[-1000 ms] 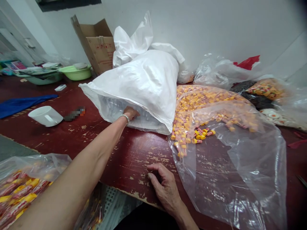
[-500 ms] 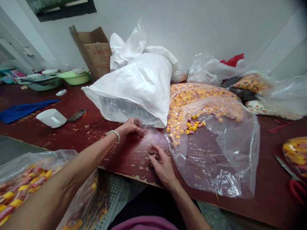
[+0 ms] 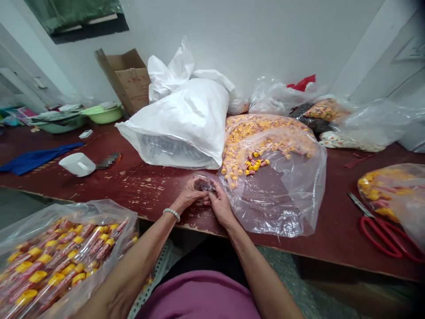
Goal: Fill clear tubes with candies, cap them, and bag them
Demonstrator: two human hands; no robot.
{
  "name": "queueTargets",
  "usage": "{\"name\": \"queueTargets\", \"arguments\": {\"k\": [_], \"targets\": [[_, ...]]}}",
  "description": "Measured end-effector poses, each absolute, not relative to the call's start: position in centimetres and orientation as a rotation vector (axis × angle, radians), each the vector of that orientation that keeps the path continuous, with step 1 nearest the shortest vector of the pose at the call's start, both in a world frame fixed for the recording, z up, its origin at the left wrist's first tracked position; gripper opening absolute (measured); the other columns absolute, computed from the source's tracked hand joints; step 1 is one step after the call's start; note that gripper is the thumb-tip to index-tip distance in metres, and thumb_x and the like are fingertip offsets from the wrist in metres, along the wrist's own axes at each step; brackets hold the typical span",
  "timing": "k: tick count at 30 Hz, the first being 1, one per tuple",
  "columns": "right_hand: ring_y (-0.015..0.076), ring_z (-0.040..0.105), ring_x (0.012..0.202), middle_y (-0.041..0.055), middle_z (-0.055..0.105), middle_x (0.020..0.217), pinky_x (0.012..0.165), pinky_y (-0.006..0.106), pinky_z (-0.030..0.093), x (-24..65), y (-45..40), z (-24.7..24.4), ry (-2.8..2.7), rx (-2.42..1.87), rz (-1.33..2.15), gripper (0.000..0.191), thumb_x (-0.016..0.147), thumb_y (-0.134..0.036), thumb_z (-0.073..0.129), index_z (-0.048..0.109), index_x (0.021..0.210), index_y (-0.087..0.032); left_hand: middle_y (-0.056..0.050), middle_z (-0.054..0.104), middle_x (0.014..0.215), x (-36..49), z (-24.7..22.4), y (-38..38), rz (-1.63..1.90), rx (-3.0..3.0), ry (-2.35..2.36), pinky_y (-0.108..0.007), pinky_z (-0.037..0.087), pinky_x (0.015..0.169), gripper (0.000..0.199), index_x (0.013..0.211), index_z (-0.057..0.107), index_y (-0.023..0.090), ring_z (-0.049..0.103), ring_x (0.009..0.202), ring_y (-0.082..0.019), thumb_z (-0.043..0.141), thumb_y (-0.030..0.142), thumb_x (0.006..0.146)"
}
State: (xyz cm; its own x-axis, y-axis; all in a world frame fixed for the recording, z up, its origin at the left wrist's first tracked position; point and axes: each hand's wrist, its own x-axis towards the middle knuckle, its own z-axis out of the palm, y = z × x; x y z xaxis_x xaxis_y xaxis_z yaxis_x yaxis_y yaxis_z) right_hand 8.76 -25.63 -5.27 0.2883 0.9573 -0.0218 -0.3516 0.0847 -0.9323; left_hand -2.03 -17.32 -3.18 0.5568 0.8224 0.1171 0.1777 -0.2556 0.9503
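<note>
My left hand, with a beaded bracelet on the wrist, is curled around a small clear plastic piece near the table's front edge. Touching the same plastic from the right is my right hand, its fingers bent. Just beyond lies a white woven sack whose open mouth shows clear plastic pieces. To the right, a transparent bag holds many small yellow-capped pink items, some loose at its opening.
At lower left a clear bag holds filled tubes. A white mug, blue cloth and cardboard box are on the left. Red-handled scissors lie at right beside another bag.
My left hand has drawn back from the sack's mouth with clear plastic, and my right hand has come up to meet it. The view has shifted, showing more of the scissors.
</note>
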Motion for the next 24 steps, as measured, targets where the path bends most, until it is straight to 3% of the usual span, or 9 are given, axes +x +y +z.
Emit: {"name": "queueTargets", "arguments": {"k": [5,8,11,14,21,24], "targets": [[0.0087,0.057,0.058,-0.0043,0.058,0.066,0.057,0.022,0.052,8.5,-26.0,-5.4,-0.846,-1.091,1.102,0.051,0.080,-0.034,0.054,0.048,0.129,-0.021,-0.005,0.067,0.086,-3.0,-3.7,-18.4,0.830,1.697,0.926,-0.025,0.048,0.068,0.033,0.088,0.057,0.017,0.061,0.074,-0.015,0.072,0.028,0.060],[0.0096,0.059,0.062,0.0024,0.063,0.090,0.055,0.024,0.053,8.4,-26.2,-5.1,-0.914,-1.157,1.028,0.046,0.082,-0.035,0.053,0.050,0.126,-0.023,-0.005,0.067,0.088,-3.3,-3.3,-18.8,0.842,1.665,0.877,-0.026,0.049,0.072,0.033,0.087,0.057,0.017,0.062,0.076,-0.015,0.072,0.027,0.060],[0.0177,0.060,0.096,0.0072,0.049,0.131,0.066,0.029,0.057,8.4,-26.2,-5.0,-1.093,-1.282,0.823,0.039,0.084,-0.036,0.052,0.056,0.122,-0.027,-0.006,0.068,0.092,-3.7,-3.0,-19.1,0.878,1.685,0.860,-0.028,0.049,0.078,0.033,0.088,0.058,0.017,0.063,0.083,-0.017,0.072,0.027,0.060],[0.0225,0.045,0.124,0.0059,0.047,0.135,0.092,0.037,0.050,8.2,-26.0,-5.0,-1.251,-1.360,0.658,0.039,0.086,-0.035,0.051,0.056,0.124,-0.026,-0.007,0.068,0.092,-4.1,-3.1,-19.2,0.929,1.657,0.852,-0.029,0.049,0.081,0.033,0.089,0.059,0.018,0.063,0.086,-0.017,0.073,0.028,0.060],[0.0225,0.049,0.121,0.0077,0.055,0.130,0.102,0.042,0.041,9.1,-28.9,-1.9,-1.464,-1.390,0.381,0.039,0.088,-0.030,0.051,0.054,0.126,-0.023,-0.005,0.068,0.081,-4.0,-3.5,-19.4,1.061,1.533,0.954,-0.027,0.051,0.068,0.036,0.081,0.058,0.015,0.063,0.073,-0.016,0.078,0.028,0.054],[0.0191,0.059,0.105,0.0072,0.062,0.118,0.094,0.038,0.047,13.6,-30.7,-0.2,-1.422,-1.454,0.182,0.033,0.089,-0.022,0.045,0.056,0.120,-0.023,-0.004,0.067,0.078,-3.9,-3.3,-19.4,1.074,1.492,0.972,-0.025,0.051,0.066,0.036,0.078,0.058,0.014,0.064,0.070,-0.015,0.079,0.027,0.052]]}}
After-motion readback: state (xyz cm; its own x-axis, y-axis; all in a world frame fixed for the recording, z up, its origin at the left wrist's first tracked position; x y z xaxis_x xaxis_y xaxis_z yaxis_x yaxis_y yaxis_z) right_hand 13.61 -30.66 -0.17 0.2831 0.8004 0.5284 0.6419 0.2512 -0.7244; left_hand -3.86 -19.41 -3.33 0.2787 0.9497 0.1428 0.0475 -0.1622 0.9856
